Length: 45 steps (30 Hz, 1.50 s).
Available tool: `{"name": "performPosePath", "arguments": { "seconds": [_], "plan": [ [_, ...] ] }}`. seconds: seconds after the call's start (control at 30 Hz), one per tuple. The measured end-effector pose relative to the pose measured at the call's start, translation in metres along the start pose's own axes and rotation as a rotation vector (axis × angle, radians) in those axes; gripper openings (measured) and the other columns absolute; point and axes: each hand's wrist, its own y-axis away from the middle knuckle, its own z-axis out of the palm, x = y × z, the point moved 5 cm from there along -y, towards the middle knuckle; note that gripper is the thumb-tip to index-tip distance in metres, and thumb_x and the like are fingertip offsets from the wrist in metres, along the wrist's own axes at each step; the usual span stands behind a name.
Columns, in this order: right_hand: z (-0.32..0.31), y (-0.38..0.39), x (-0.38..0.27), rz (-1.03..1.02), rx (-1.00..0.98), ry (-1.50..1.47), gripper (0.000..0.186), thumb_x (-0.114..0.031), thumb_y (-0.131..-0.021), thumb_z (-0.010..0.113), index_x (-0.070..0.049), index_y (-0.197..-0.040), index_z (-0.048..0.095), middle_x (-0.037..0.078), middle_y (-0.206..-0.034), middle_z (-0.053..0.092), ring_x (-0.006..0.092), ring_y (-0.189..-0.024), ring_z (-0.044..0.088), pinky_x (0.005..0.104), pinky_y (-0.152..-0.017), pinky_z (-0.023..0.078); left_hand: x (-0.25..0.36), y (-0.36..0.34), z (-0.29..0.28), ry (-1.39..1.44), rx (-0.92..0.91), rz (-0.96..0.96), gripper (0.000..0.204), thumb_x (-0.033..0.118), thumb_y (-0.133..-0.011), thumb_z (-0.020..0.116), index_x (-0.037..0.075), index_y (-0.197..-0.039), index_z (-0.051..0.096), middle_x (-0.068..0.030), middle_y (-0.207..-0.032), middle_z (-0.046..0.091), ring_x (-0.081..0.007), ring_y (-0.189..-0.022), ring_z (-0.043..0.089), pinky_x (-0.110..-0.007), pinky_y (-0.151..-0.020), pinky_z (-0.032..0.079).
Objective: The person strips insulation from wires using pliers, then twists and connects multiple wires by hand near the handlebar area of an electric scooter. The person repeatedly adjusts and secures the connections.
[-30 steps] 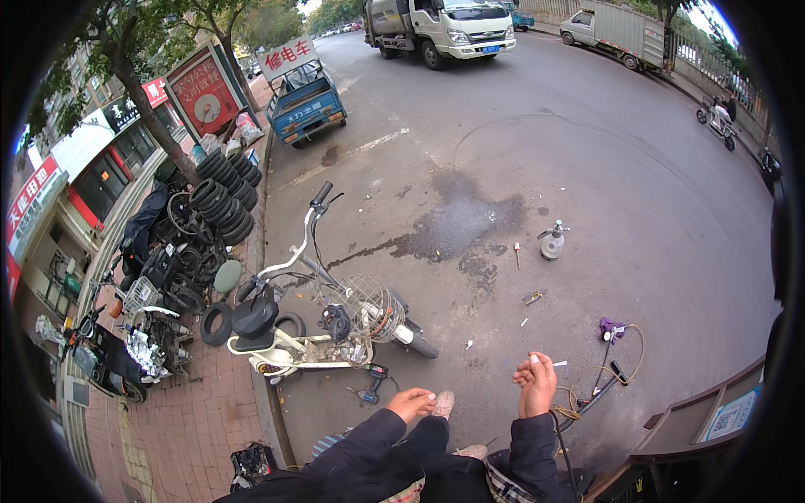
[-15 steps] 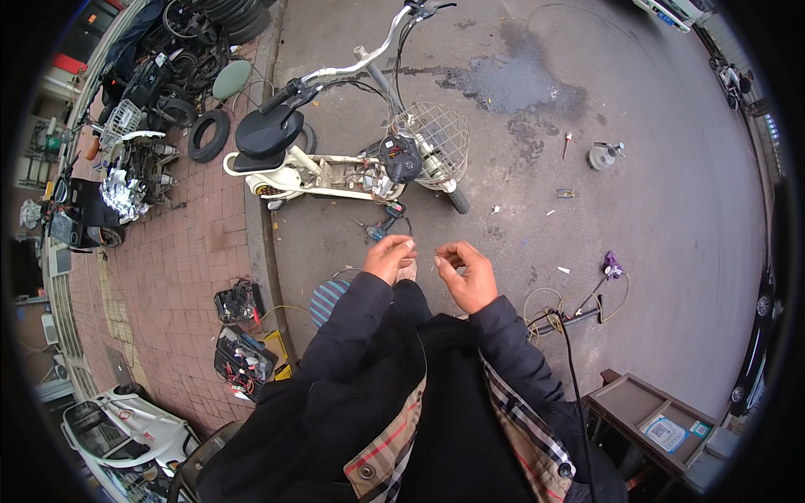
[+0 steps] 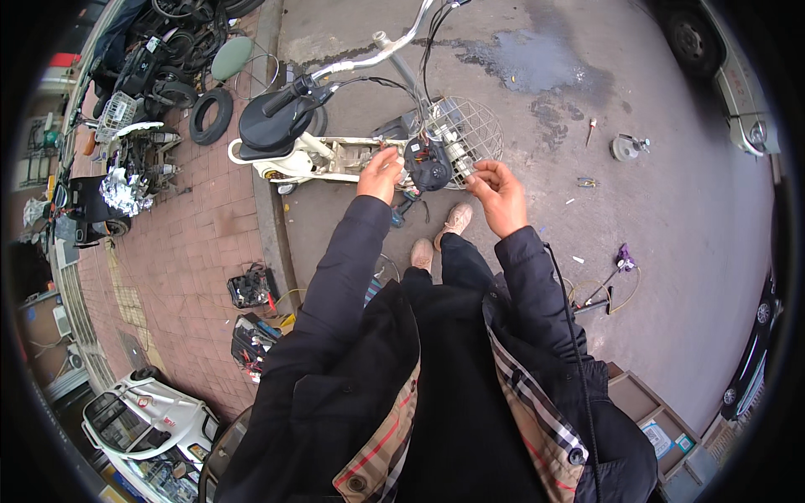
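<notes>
A cream electric scooter (image 3: 340, 161) with its floor panel off stands in front of me, the inside of its frame exposed. My left hand (image 3: 381, 178) is over the frame, beside the scooter's black round front part (image 3: 428, 166), fingers apart and nothing visible in them. My right hand (image 3: 501, 201) is loosely curled in front of the wire basket (image 3: 470, 126), its thumb and fingertips close to the lower rim. No held thing shows there, and I cannot tell whether it touches the basket. Partly hidden behind my left wrist, a blue-green power drill (image 3: 401, 211) lies on the ground.
To the right lie a screwdriver (image 3: 591, 132), pliers (image 3: 589, 182), a metal canister (image 3: 625, 148) and a floor pump (image 3: 597, 295). An open toolbox (image 3: 253, 339) and a loose tyre (image 3: 210, 116) are on the left brick pavement. A vehicle (image 3: 721, 71) is at far right.
I have stepped closer to the scooter. Both hands have moved forward and farther apart, the left over the frame, the right to the basket. A vehicle has come into view at the upper right.
</notes>
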Motion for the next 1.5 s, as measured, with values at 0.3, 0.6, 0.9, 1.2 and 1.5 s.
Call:
{"name": "performPosePath", "arguments": {
  "seconds": [0.3, 0.6, 0.9, 1.2, 1.5],
  "plan": [
    [0.056, -0.13, 0.04, -0.045, -0.22, 0.225, 0.048, -0.011, -0.085, 0.073, 0.005, -0.128, 0.058, 0.021, -0.112, 0.069, 0.0268, -0.096, 0.07, 0.0346, -0.084, 0.055, -0.022, -0.083, 0.037, -0.11, 0.067, 0.032, 0.039, -0.002, -0.092, 0.063, -0.004, -0.13, 0.056, -0.0102, -0.111, 0.069, -0.0152, -0.09, 0.066, -0.027, -0.076, 0.052],
    [0.028, -0.16, 0.043, 0.198, -0.305, -0.03, 0.035, -0.007, -0.09, 0.065, 0.004, -0.123, 0.061, 0.011, -0.104, 0.068, 0.0167, -0.094, 0.065, 0.0303, -0.083, 0.053, 0.007, -0.059, 0.042, -0.05, 0.065, 0.063, 0.022, 0.002, -0.095, 0.064, 0.002, -0.117, 0.059, -0.0059, -0.107, 0.068, -0.0133, -0.097, 0.064, -0.028, -0.09, 0.051],
    [0.045, -0.144, 0.015, 0.151, -0.31, 0.117, 0.059, -0.012, -0.084, 0.072, 0.001, -0.137, 0.052, 0.021, -0.124, 0.062, 0.0274, -0.116, 0.061, 0.036, -0.097, 0.05, 0.022, -0.054, 0.067, 0.177, -0.176, 0.024, 0.043, -0.018, -0.081, 0.056, -0.001, -0.12, 0.063, -0.0194, -0.161, 0.031, -0.0299, -0.15, 0.03, -0.037, -0.117, 0.033],
    [0.049, -0.141, -0.011, -0.073, -0.118, 0.258, 0.037, -0.029, -0.087, 0.072, 0.002, -0.106, 0.074, 0.019, -0.128, 0.061, 0.0296, -0.118, 0.059, 0.0363, -0.099, 0.046, 0.018, -0.056, 0.085, -0.046, -0.293, 0.08, 0.056, -0.011, -0.084, 0.061, -0.002, -0.139, 0.057, -0.0139, -0.164, 0.026, -0.0253, -0.144, 0.041, -0.033, -0.111, 0.04],
    [0.048, -0.128, -0.032, 0.001, -0.141, 0.058, 0.026, -0.021, -0.102, 0.059, 0.0, -0.111, 0.072, 0.004, -0.092, 0.072, 0.0133, -0.091, 0.065, 0.0287, -0.085, 0.049, 0.013, -0.1, 0.078, 0.215, -0.041, -0.121, 0.039, 0.012, -0.097, 0.065, 0.001, -0.132, 0.053, -0.0106, -0.123, 0.064, -0.0214, -0.111, 0.063, -0.034, -0.095, 0.05]
  ]
}}
